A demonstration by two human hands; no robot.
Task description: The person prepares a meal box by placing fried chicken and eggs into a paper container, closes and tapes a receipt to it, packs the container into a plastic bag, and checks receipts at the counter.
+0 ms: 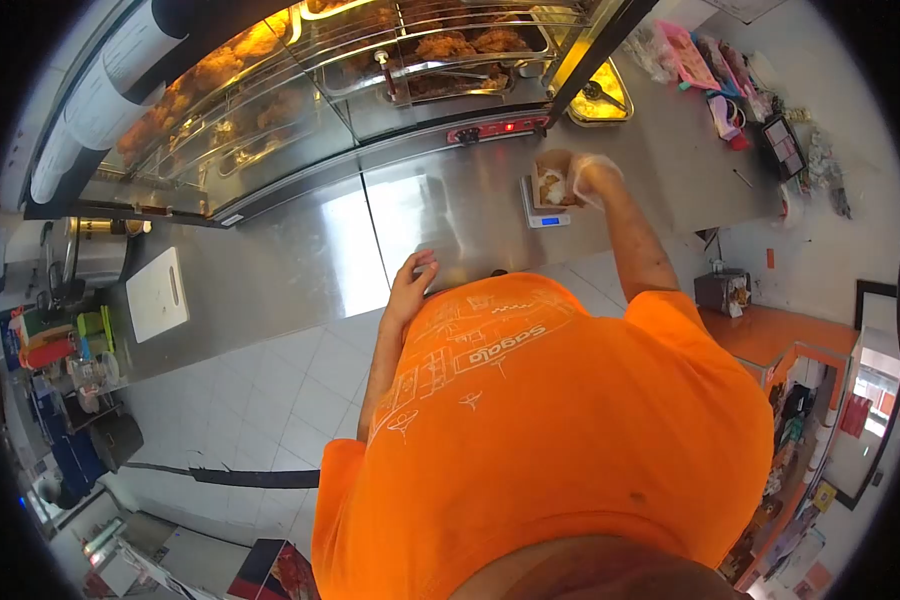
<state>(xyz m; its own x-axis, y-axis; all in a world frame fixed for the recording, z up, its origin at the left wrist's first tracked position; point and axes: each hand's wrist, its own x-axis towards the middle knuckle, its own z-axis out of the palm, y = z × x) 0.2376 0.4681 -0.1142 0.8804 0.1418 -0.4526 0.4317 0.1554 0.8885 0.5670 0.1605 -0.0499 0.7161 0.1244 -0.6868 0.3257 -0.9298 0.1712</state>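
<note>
My right hand [597, 180], in a clear plastic glove, is closed at the right side of a small brown cardboard food box [543, 163]. Inside the box are white and golden-brown pieces of food [552, 186], too small to name. The box sits on a white digital scale [549, 220] with a lit blue display. Bare and with its fingers loosely bent and apart, my left hand [410, 285] rests at the counter's front edge and holds nothing.
Behind the steel counter [450, 200] stands a heated glass display case [270, 130] with trays of fried chicken [445, 46]. A yellow-lit metal tray [602, 98] with a dark-handled utensil is beyond the scale. A white cutting board [157, 296] lies at left, packaged items [715, 80] at far right.
</note>
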